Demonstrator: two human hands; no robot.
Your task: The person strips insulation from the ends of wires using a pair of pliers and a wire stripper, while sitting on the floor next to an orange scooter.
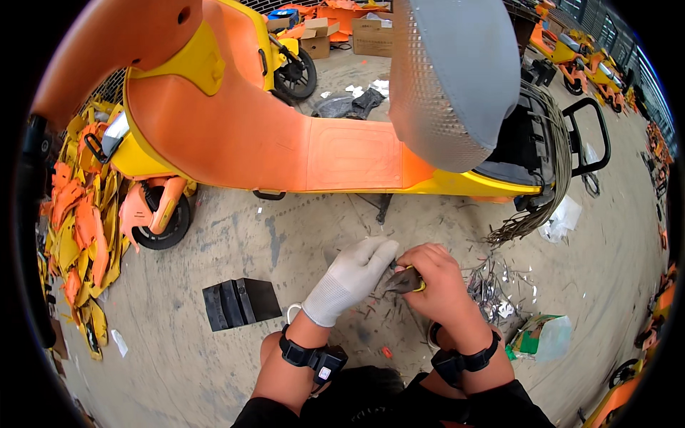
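Note:
My left hand (353,279), in a white knitted glove, has its fingers closed together in front of me. What it pinches, if anything, is hidden. Close beside it, my bare right hand (437,279) is wrapped round a dark-headed hand tool with yellow-edged handles (404,281), which looks like pliers. The tool's head points toward the gloved fingers. Beyond both hands stands an orange and yellow scooter (353,153) with its grey seat (464,71) tipped up. A bundle of thin grey-brown strands (548,192) hangs over its rear.
A black block-shaped case (242,303) lies left of my hands. Dark strip scraps (492,285) litter the floor to the right, near a green and clear plastic package (546,338). Orange and yellow panels (82,228) are heaped at far left. Cardboard boxes (372,37) stand behind.

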